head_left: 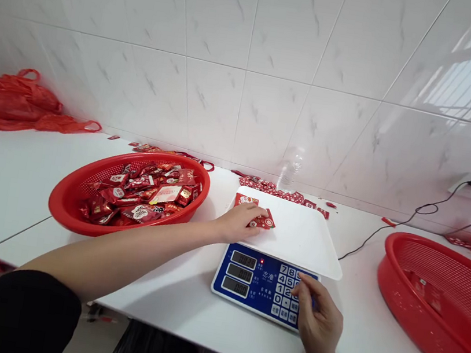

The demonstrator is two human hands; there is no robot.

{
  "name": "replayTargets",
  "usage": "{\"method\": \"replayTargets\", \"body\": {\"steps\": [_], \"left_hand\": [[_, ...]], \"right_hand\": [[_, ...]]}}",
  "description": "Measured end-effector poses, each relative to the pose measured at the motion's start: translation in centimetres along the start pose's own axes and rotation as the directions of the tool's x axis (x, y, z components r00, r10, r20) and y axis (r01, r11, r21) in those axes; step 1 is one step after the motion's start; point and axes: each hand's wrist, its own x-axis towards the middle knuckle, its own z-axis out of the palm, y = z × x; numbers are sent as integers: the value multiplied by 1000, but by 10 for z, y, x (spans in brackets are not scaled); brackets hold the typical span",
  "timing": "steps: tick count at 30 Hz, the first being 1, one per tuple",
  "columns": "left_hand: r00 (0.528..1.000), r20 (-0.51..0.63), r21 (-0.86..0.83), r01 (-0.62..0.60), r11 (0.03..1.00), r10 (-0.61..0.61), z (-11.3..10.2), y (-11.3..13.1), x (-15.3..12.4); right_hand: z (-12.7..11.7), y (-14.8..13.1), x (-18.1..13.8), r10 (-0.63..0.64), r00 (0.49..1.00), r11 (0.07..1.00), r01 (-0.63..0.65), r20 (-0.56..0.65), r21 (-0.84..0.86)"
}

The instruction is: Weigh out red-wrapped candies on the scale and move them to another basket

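My left hand [241,222] reaches over the white weighing tray [297,235]. Its fingers are closed on a small red candy packet [262,221] with pale print. Another red packet [245,200] lies just behind these fingers on the tray. Under the tray is a digital scale [263,282] with a blue front, three displays and a number keypad. My right hand [321,317] is at the right side of the keypad, its fingers curled together and nothing visible in them. Whether its fingertips touch the keys, I cannot tell.
Left of the scale stands a red basket [69,206] of wrapped candies. A second red basket [414,307] is on the right. Loose packets [277,192] and a clear bottle [291,170] line the wall. Red plastic bags [13,101] lie far left; a black cable [387,221] runs to a socket.
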Motion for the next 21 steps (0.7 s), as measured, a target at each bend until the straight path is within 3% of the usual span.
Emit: {"method": "replayTargets", "body": {"steps": [6, 15, 21], "left_hand": [[990, -129, -79, 39, 996, -49, -15, 4, 16], [994, 24, 0, 107, 994, -107, -12, 7, 32], [983, -36, 127, 185, 975, -182, -56, -24, 7]], "right_hand": [[0, -1, 0, -17, 1000, 1000, 17, 19, 2], [2, 2, 0, -65, 998, 998, 65, -23, 11], [0, 4, 0, -101, 995, 994, 101, 3, 37]]}}
